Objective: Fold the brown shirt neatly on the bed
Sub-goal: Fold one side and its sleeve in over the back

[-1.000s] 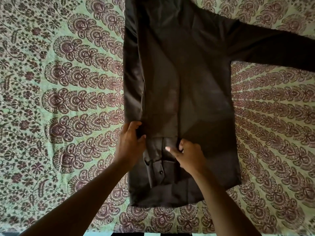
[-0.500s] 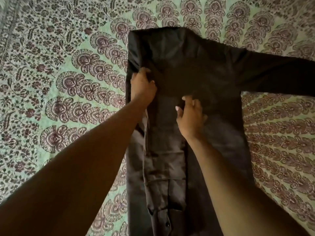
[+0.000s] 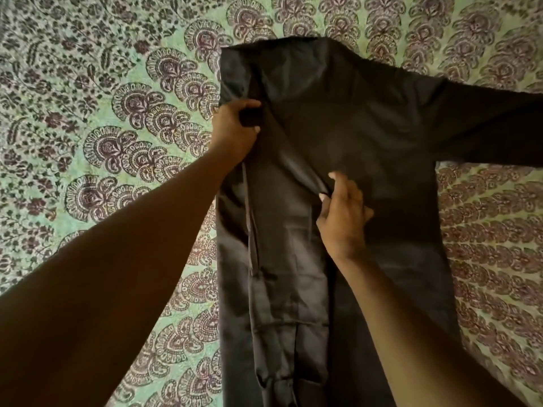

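The brown shirt (image 3: 367, 136) lies flat and lengthwise on the bed, collar end away from me. Its left side is folded inward, and the left sleeve runs down over the body as a long strip. The right sleeve stretches out to the right edge of the view. My left hand (image 3: 235, 130) grips a bunch of cloth at the folded left shoulder. My right hand (image 3: 342, 218) pinches the inner edge of the folded sleeve near the middle of the shirt, thumb and fingers closed on the fabric.
The bed is covered with a green bedspread (image 3: 117, 127) printed with dark maroon paisley and floral patterns. It surrounds the shirt on the left, top and right.
Both hands moved from the shirt's lower hem up along the folded sleeve to the shoulder and chest area. The view shifted with them toward the collar end.
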`<move>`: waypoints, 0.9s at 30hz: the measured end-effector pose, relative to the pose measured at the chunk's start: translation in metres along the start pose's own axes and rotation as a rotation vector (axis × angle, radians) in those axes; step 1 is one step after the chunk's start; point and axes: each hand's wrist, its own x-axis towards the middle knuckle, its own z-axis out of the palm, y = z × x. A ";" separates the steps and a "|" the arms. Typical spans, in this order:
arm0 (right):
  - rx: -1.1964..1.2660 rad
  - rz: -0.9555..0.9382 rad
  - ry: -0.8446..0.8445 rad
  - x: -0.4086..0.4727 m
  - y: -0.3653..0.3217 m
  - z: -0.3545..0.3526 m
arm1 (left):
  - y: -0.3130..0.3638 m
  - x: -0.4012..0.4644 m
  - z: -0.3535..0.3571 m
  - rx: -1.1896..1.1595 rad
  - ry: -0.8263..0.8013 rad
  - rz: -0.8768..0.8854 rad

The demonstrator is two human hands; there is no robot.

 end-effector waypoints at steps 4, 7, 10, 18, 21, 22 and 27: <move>-0.160 -0.003 0.138 -0.008 -0.017 -0.002 | 0.012 0.007 -0.002 0.135 0.053 0.071; -0.166 -0.265 0.156 -0.019 -0.030 0.002 | 0.014 0.016 -0.008 0.075 0.044 0.054; -0.224 -0.399 -0.003 -0.037 -0.025 0.020 | 0.013 0.029 -0.010 -0.023 0.028 -0.002; -0.316 -0.388 -0.033 -0.047 -0.017 0.033 | 0.011 0.064 -0.007 -0.294 0.061 -0.250; -0.314 -0.390 -0.025 -0.047 -0.017 0.033 | 0.017 0.052 -0.017 -0.328 0.117 -0.231; -0.316 -0.389 -0.030 -0.046 -0.017 0.032 | 0.019 0.039 -0.019 -0.231 0.140 -0.149; -0.314 -0.397 -0.039 -0.044 -0.020 0.028 | -0.001 -0.061 -0.024 0.224 -0.152 0.437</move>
